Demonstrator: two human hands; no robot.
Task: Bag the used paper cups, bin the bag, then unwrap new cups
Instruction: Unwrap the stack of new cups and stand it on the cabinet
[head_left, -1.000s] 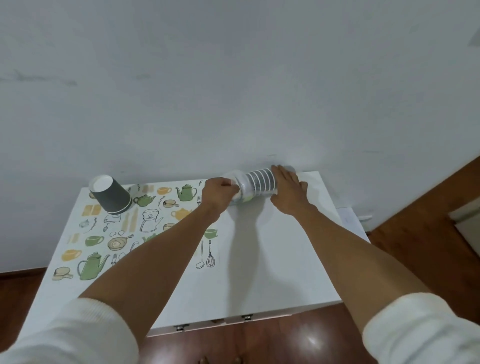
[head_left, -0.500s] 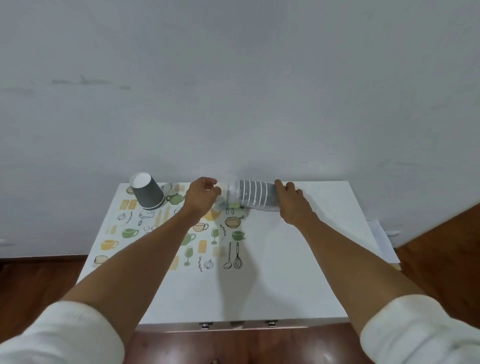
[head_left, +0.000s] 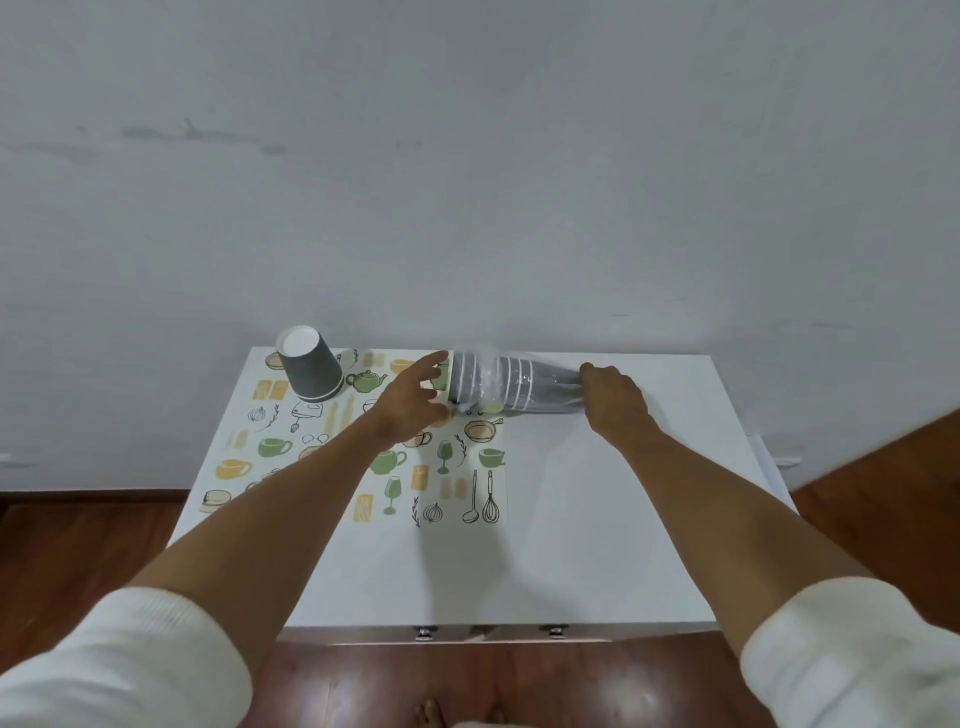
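Cups first: I see a stack of gray paper cups (head_left: 511, 385) lying on its side at the back of the white table (head_left: 597, 519), close to the wall (head_left: 467, 156). Clear plastic wrap (head_left: 485, 382) covers the stack, bunched near the middle. My right hand (head_left: 615, 397) grips the narrow end of the stack w/ fingers curled round it. My left hand (head_left: 413, 397) is at the wide end, fingers spread and mostly straight, tips right by the rim of the stack. I can't tell if the left fingers pinch the wrap or just touch it. One more gray cup (head_left: 309, 369) stands upside down on the left back part of the table, well apart from the stack. It sits on a mat (head_left: 363, 467) w/ drawings of teapots, mugs, pans and a whisk. The wide end of the stack lies over the back edge of that mat. Both arms reach out from white sleeves (head_left: 130, 670). Brown wood floor (head_left: 78, 545) shows on both sides of the table.
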